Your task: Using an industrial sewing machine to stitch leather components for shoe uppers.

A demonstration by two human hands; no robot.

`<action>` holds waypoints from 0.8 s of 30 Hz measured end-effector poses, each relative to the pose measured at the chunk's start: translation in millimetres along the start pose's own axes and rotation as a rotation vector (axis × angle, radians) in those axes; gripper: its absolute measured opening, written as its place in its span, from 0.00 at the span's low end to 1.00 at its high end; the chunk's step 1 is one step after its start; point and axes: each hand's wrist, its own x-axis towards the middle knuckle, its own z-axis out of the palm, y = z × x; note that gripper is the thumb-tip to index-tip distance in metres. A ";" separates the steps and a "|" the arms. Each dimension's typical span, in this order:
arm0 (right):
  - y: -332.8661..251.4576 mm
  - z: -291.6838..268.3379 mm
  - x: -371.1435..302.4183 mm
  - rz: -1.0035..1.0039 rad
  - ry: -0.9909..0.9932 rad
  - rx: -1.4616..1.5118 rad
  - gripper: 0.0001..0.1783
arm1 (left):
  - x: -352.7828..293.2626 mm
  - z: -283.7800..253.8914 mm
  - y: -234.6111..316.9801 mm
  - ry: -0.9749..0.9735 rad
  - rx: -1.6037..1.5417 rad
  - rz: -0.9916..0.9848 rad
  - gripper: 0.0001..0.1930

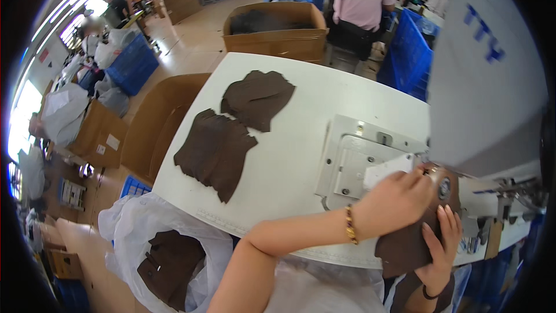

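Note:
A dark brown leather-like piece [402, 249] lies at the table's right front edge, partly under the grey sewing machine head [483, 81]. My left hand [399, 197], with a gold bead bracelet at its wrist, reaches across to the area below the machine head. Its fingers are pinched together; what they hold there is too small to make out. Lower down, my right hand [441, 249] lies on the brown piece, fingers stretched out and thumb apart. A round metallic part [444, 188] shows just above its fingertips. More brown material [405, 290] hangs below the table edge.
Two piles of brown pieces, a far one [259, 98] and a nearer one [214, 153], lie on the white table [313, 81]. A bag [124, 220] with brown pieces stands left. Cardboard boxes [275, 43], a blue crate [405, 52] and a seated person [360, 0] are beyond.

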 end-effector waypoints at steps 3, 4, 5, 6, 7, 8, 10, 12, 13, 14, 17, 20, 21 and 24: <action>-9.6 1.2 -2.0 -0.022 -0.004 -0.077 0.26 | 1.1 -14.1 -8.5 -0.104 -0.172 -0.044 0.14; -10.6 2.5 -2.3 -0.034 0.030 -0.048 0.24 | 1.2 -19.6 -13.6 -0.117 -0.218 -0.026 0.14; -10.3 4.0 -2.2 -0.043 -0.001 -0.032 0.23 | 2.5 -24.4 -18.8 -0.101 -0.271 -0.034 0.14; -8.0 5.2 -1.8 -0.063 0.066 -0.026 0.22 | 4.5 -25.7 -21.3 -0.099 -0.283 -0.005 0.14; -6.4 4.8 -2.7 -0.089 0.041 -0.025 0.22 | 7.4 -26.7 -21.0 -0.057 -0.263 0.000 0.15; -6.8 6.0 -3.5 -0.082 0.065 -0.009 0.21 | 7.7 -30.2 -20.0 -0.110 -0.313 -0.068 0.15; -1.4 6.9 -3.6 -0.086 0.135 0.019 0.21 | 12.9 -28.4 -21.7 -0.117 -0.519 -0.130 0.16; 0.8 7.7 -4.1 -0.100 0.122 0.043 0.21 | 12.5 -29.6 -17.3 -0.064 -0.611 -0.195 0.11; 1.7 8.0 -4.8 -0.098 0.141 0.055 0.21 | 11.0 -30.5 -15.8 -0.069 -0.624 -0.192 0.11; 2.9 8.4 -4.7 -0.109 0.145 0.070 0.21 | 8.6 -34.5 -16.5 -0.126 -0.546 -0.115 0.10; 5.9 9.0 -5.2 -0.118 0.162 0.087 0.22 | -0.4 -36.7 -14.3 -0.211 -0.353 0.035 0.11; 8.5 10.7 -5.4 -0.124 0.176 0.125 0.22 | -6.2 -35.3 -15.0 -0.189 -0.213 0.222 0.13; 9.0 11.2 -5.7 -0.130 0.185 0.129 0.22 | -7.0 -34.2 -14.8 -0.222 -0.210 0.230 0.13; 9.8 12.5 -6.9 -0.131 0.199 0.143 0.22 | -6.7 -31.9 -14.6 -0.194 -0.182 0.262 0.12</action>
